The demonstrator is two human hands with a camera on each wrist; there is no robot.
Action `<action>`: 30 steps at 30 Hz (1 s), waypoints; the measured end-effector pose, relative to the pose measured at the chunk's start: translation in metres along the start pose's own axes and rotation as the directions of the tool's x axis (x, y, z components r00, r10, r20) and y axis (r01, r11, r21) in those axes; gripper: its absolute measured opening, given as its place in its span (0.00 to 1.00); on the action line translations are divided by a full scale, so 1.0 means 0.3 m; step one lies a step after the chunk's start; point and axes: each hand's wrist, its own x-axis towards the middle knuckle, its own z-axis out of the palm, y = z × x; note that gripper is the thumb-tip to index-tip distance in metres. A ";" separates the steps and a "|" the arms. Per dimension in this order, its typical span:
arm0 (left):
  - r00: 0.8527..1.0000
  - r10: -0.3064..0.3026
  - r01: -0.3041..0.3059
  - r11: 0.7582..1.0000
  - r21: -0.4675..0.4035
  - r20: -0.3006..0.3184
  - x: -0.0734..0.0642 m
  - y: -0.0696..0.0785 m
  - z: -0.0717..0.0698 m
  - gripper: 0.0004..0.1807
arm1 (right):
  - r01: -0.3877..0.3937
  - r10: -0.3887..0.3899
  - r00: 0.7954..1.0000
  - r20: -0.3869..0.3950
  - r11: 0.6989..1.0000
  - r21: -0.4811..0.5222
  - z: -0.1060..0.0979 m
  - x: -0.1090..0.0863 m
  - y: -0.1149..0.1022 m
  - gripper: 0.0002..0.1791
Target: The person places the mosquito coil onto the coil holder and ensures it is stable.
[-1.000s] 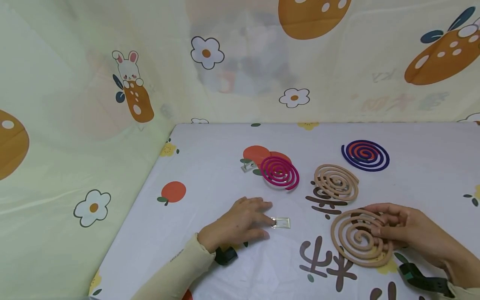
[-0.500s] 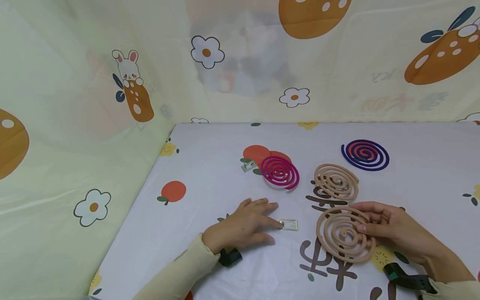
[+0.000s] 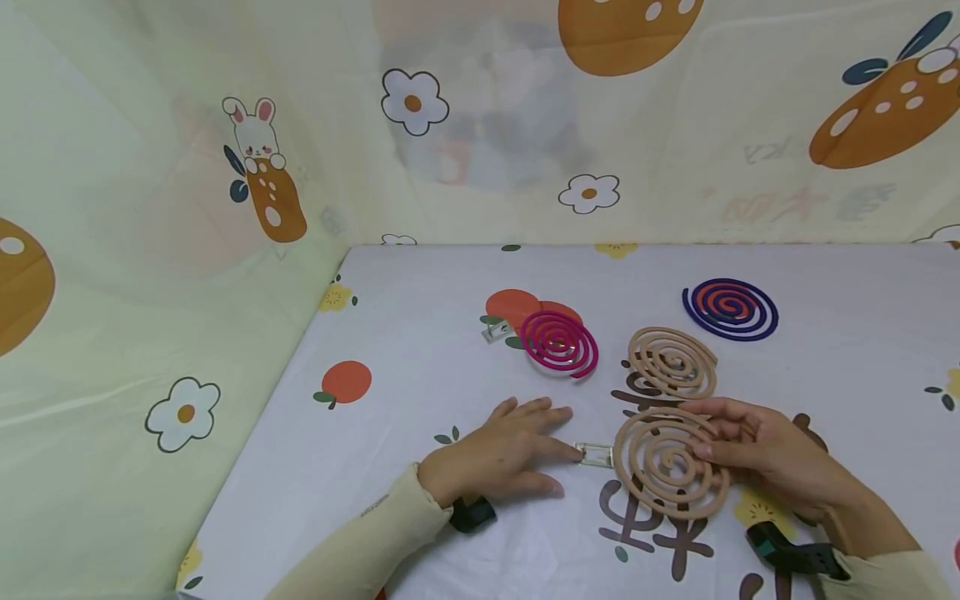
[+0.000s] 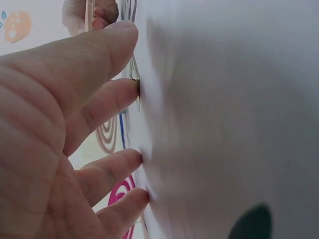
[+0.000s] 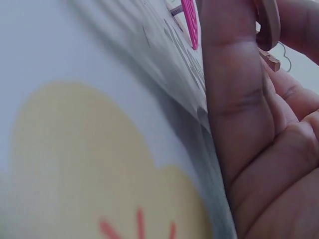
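Observation:
In the head view my right hand (image 3: 765, 450) pinches the right edge of a tan mosquito coil (image 3: 675, 477), thumb on top. The coil is held slightly tilted just over the cloth. Its left rim meets the end of a small metal coil stand (image 3: 597, 455) in this view. My left hand (image 3: 502, 454) lies with fingers spread, and its index fingertip presses the stand's left end. From the left wrist, the index finger (image 4: 117, 94) shows on the thin stand, with other fingertips on the cloth. The right wrist view shows mostly fingers and a bit of coil (image 5: 269, 25).
Behind the hands lie a second tan coil (image 3: 675, 363), a magenta coil (image 3: 558, 342) and a dark blue coil (image 3: 730, 309) with orange-red between its turns. Another small metal stand (image 3: 497, 332) sits left of the magenta one. Printed cloth walls stand behind and at left.
My left hand has slid the metal stand rightward. My right hand has carried the tan coil leftward until its rim meets the stand in the head view.

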 end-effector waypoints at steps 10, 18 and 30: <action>1.000 0.018 -0.018 1.000 0.017 0.001 0.005 0.009 0.009 0.27 | -0.003 0.003 1.000 -0.003 1.000 -0.028 0.022 0.020 -0.004 0.27; 1.000 0.020 -0.020 0.999 0.040 0.003 0.010 0.019 0.017 0.30 | 0.006 -0.005 1.000 0.013 0.999 -0.051 0.037 0.038 -0.004 0.28; 0.998 -0.004 0.002 0.999 0.041 0.056 0.009 0.040 0.014 0.41 | -0.024 0.023 1.000 -0.006 0.997 -0.079 0.055 0.060 -0.003 0.27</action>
